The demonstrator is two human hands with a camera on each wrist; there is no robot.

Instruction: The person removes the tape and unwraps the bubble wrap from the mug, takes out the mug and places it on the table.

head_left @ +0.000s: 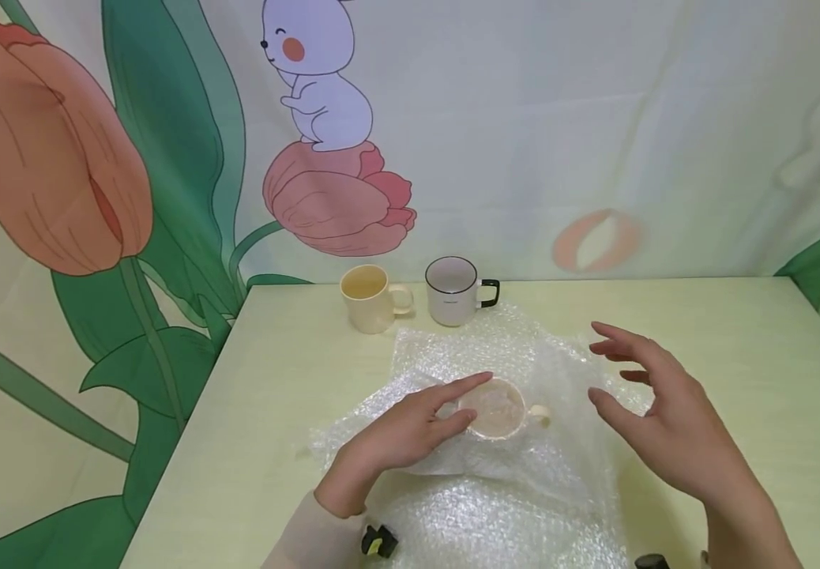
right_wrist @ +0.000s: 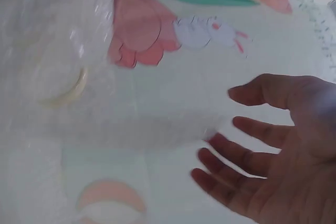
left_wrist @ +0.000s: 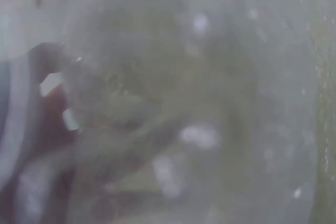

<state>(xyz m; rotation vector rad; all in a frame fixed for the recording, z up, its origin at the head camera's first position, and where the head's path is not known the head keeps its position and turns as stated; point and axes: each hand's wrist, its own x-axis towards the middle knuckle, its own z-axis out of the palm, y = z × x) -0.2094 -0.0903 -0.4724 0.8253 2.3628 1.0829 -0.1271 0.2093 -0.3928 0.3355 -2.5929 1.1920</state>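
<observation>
A pale cream mug (head_left: pixel 497 409) with its handle to the right sits among sheets of bubble wrap (head_left: pixel 445 510); clear film appears to lie across its mouth. My left hand (head_left: pixel 413 419) rests on the left side of this mug, forefinger extended along the far rim and thumb at the near left. Its other fingers are hidden. To the right, my right hand (head_left: pixel 673 419) hovers above the table, fingers spread and gently bent, holding nothing. Part of the pale handle (right_wrist: pixel 68 95) shows against the wrap in the right wrist view. Blurred translucent wrap (left_wrist: pixel 199 77) fills most of the left wrist view.
Behind the wrap stand a yellow mug (head_left: pixel 370 300) and a white mug (head_left: pixel 450 296) with a black rim and handle. The pale table (head_left: pixel 239 442) meets a printed backdrop (head_left: pixel 524 158) at its far edge.
</observation>
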